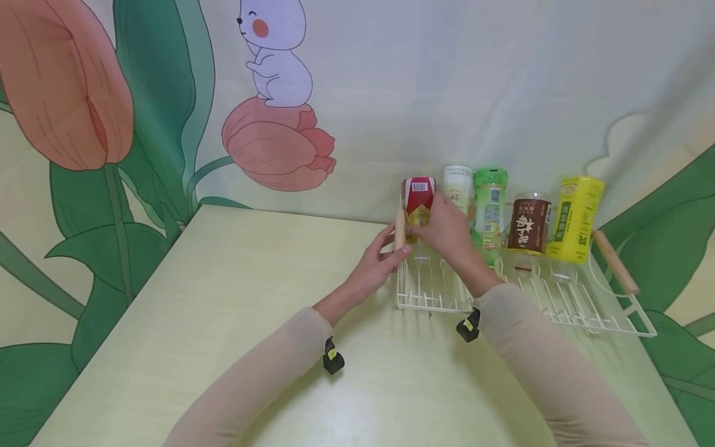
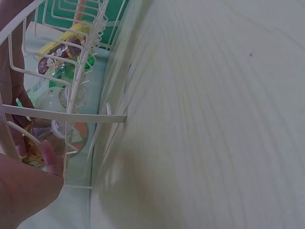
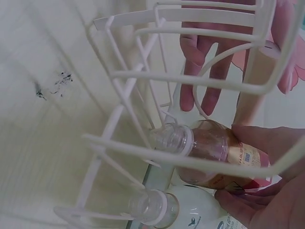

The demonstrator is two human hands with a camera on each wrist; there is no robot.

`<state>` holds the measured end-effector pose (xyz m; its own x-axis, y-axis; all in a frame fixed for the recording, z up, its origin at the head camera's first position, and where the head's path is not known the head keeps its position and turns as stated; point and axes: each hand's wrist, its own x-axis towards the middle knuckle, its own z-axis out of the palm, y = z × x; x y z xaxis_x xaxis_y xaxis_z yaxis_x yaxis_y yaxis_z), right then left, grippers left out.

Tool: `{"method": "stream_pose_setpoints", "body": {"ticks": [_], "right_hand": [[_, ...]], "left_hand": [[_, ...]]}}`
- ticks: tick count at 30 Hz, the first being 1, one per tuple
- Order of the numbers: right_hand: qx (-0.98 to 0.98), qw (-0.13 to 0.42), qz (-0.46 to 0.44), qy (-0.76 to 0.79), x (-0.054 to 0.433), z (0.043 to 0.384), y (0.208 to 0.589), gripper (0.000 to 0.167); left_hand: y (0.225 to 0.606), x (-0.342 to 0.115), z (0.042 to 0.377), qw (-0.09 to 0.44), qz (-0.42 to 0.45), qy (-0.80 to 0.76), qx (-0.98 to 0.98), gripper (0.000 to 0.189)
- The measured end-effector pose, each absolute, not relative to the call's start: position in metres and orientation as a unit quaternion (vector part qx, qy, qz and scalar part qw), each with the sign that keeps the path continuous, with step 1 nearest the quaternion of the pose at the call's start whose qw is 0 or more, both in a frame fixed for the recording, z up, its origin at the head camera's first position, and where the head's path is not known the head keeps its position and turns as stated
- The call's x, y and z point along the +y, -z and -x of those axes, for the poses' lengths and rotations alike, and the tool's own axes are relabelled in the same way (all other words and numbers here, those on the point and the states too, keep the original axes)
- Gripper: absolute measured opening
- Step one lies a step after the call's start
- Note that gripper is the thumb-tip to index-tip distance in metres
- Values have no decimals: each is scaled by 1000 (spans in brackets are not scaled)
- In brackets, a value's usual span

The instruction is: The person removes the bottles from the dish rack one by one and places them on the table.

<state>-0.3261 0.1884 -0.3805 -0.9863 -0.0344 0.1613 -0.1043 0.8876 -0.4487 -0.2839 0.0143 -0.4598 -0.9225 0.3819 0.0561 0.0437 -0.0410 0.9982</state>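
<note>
Your two beige sleeves lie nearest the head camera, reaching over a pale table to a white wire rack. Your right hand pinches a red-labelled bottle between thumb and fingers; it is tilted at the rack's left end, its clear neck pointing toward you. Your left hand is at the rack's wooden handle, thumb on one side and fingers on the other; how firmly it holds cannot be told. Just beside the red-labelled bottle is a white-labelled bottle, then a green bottle, a brown-labelled bottle and a yellow bottle. Your likeliest trouble is the tight gap: your right fingers sit so close to the white-labelled bottle that a sideways push could tip it, and perhaps its neighbours too. Whether the pinched bottle's neck is seated between the wires is unclear; if it is not, letting go could make it roll or slide. A hard push could also shift the rack if your left hand is only resting there, and its far end sits near the table's right edge.
</note>
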Motion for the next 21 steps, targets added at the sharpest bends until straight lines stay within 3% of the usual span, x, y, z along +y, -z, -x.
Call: {"method": "stream_pose_setpoints", "body": {"ticks": [21], "right_hand": [[-974,118,-13,-196,176,326,388,93]], "left_hand": [[462,17,284,114,-150,-699,689,76]]}}
